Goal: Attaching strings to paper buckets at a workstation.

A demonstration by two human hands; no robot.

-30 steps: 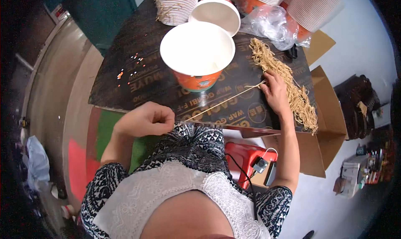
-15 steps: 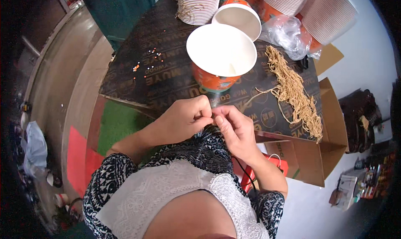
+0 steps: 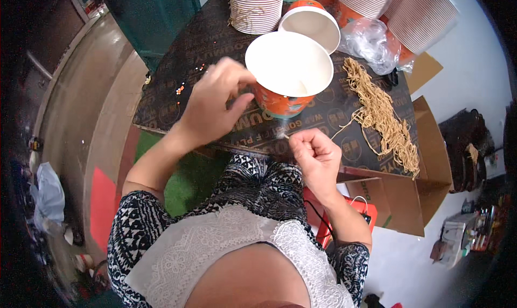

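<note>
My left hand (image 3: 215, 100) is raised over the table beside a large white-lined orange paper bucket (image 3: 283, 104), fingers stretched toward its rim and thumb apart. It looks open and slightly blurred; whether it touches the rim I cannot tell. At the near table edge, my right hand (image 3: 318, 154) is closed in a pinch on a thin tan cord, its pale tip (image 3: 284, 136) sticking out to the left. A strand runs from this hand to a tangled heap of tan cord (image 3: 379, 114) on the right. Small orange and white beads (image 3: 180, 88) lie left of my left hand.
A second bucket (image 3: 311, 28) lies tipped behind the first. Stacked buckets (image 3: 257, 9) and a crumpled clear plastic bag (image 3: 371, 44) line the far side of the dark table (image 3: 215, 135). An open cardboard box (image 3: 390, 200) is below the right edge.
My hands were together at the near edge and have come apart. The left moved up and forward to the bucket, its fingers opening; the right shifted slightly right, still pinching.
</note>
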